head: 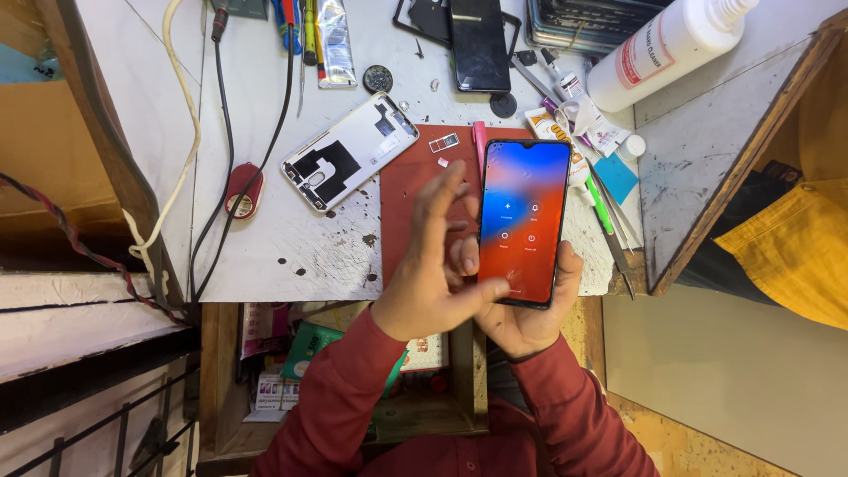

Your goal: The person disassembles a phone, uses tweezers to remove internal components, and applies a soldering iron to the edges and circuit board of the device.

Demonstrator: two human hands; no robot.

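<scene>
White and ink-spattered, the workbench (291, 256) is carrying most of the clutter at its far side, with a red mat (408, 199) lying under the hands. On the bench to the left of the mat, a white phone back cover (351, 152) is resting inner side up, turned diagonally, and a dark phone (478, 44) is sitting farther off near a white squeeze bottle (664, 46) at the top right.

Nearer the camera, a lit smartphone (523, 221) is standing out over the mat's right edge, its long axis running almost straight away from the person, tilted slightly right at the top. The right hand (532, 309) is cupping its lower end from beneath, fingers wrapping the right edge. The left hand (430, 269) is hanging open just to the phone's left, fingers spread and blurred, thumb reaching across to the screen's lower left corner. So the screen is lying to the right of that hand.
</scene>
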